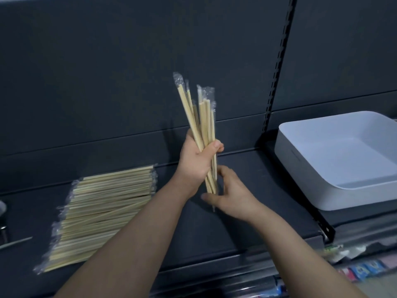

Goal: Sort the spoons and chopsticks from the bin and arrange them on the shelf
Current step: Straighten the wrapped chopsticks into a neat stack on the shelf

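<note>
Centrally, the left hand (196, 162) grips a bundle of wrapped chopsticks (202, 117) upright, while the right hand (233, 195), fingers loosely open, touches its lower tips. A flat pile of chopsticks (101, 214) lies on the dark shelf (214, 237) to the left; the white bin (300, 179) sits at right

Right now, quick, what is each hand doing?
Left hand: closed, gripping the chopstick bundle.
Right hand: open, fingers resting against the bundle's lower ends.
</note>
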